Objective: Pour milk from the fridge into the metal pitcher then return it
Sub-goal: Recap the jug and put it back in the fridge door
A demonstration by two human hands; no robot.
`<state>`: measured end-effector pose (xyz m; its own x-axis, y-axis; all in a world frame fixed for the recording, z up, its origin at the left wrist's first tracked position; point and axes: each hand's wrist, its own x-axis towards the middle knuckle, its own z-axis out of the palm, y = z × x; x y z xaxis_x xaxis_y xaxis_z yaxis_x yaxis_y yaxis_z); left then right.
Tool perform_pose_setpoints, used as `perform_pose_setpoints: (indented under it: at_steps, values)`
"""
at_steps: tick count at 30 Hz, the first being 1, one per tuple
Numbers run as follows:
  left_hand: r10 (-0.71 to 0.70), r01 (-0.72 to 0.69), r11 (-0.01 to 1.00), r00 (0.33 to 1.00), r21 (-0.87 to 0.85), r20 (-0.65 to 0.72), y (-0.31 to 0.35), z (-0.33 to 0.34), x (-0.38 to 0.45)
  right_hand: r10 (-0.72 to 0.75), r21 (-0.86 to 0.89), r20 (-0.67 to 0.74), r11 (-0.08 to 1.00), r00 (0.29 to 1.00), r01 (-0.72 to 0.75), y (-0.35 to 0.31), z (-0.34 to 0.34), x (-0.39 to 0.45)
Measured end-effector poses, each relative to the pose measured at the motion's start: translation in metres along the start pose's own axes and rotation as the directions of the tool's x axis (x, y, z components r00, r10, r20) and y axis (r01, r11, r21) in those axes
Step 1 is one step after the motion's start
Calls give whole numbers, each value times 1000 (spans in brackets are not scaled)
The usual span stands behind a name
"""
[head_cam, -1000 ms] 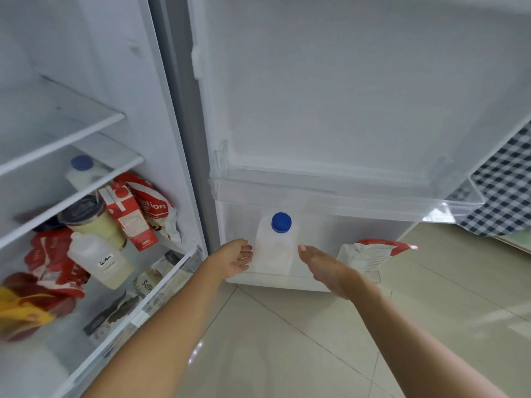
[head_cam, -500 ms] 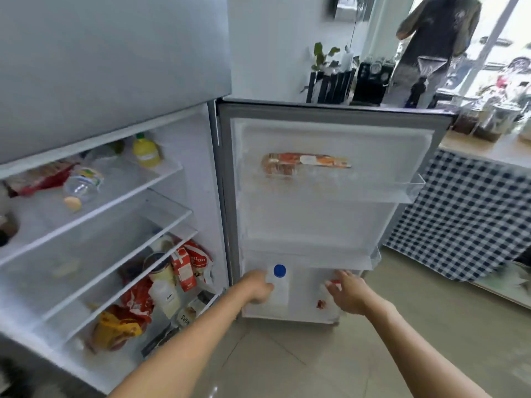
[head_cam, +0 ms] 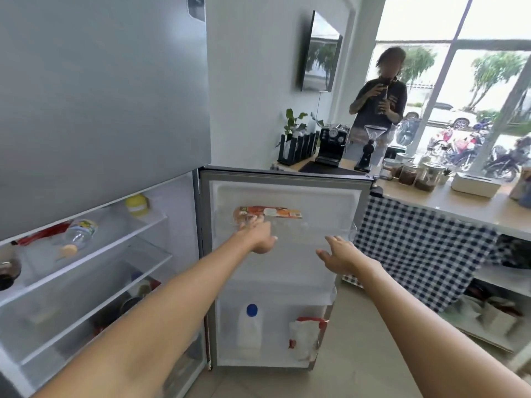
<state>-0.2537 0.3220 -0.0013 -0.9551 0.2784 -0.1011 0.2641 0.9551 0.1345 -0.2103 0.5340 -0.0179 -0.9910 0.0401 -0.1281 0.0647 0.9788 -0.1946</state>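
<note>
Left of frame: glass fridge shelves (head_cam: 94,254), clear, hard, flat.
Your left hand (head_cam: 260,235) at centre, fingers loosely curled, holding nothing.
Milk bottle (head_cam: 249,328), translucent plastic, blue cap, upright in lower door bin (head_cam: 275,360), low centre: rail likely keeps it standing.
Your right hand (head_cam: 342,258) right of centre, fingers spread, empty.
Metal pitcher not visible.

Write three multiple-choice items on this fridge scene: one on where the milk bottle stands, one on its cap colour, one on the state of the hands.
1. The milk bottle stands:
A. in the door's bottom shelf
B. on the counter
C. in the left hand

2. Its cap is:
A. red
B. blue
C. yellow

3. The left hand and right hand are:
A. both gripping the bottle
B. one holding a pitcher
C. both empty, raised by the fridge door

Key: 1 A, it sits low in the open door beside a red-and-white bag. 2 B, the cap is blue. 3 C, the fingers hold nothing.
</note>
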Motion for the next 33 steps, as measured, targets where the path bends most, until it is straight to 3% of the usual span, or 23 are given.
perform_pose_setpoints:
  at_steps: [8, 17, 26, 33]
  values:
    - [43, -40, 999, 990, 26, -133, 22, -48, 69, 48, -27, -96, 998, 994, -50, 33, -54, 53]
    - [111, -103, 993, 983, 63, -149, 39, -66, 161, 211, 196, -249, 967, 945, -164, 97, -76, 125]
    - [276, -279, 960, 957, -28, -86, 100, -58, 232, 300, 487, -238, 860, 924, -154, 134, -70, 183]
    - [330, -315, 943, 927, 107, -177, 107, -37, 243, 335, 719, -129, 680, 933, -145, 135, -54, 199]
